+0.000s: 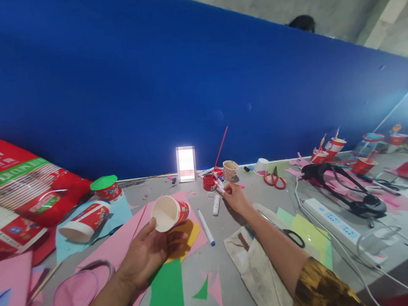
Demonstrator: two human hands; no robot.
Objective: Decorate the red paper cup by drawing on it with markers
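My left hand is closed around a paper cup, red-printed outside and plain inside. The cup lies tilted with its mouth facing left, above pink and yellow paper. Farther forward, my right hand has its fingertips pinched together at a slim white item, too small to make out clearly. Right beside those fingers sits a small red cup piece with a red stick rising from it. A white glue stick lies just below the hand, and a capped marker lies between both hands.
At left are a bag of paper cups, a tipped cup and a green-topped cup. Red scissors, a power strip with cables and a black headset strap lie right. A lit phone-like screen stands by the blue partition.
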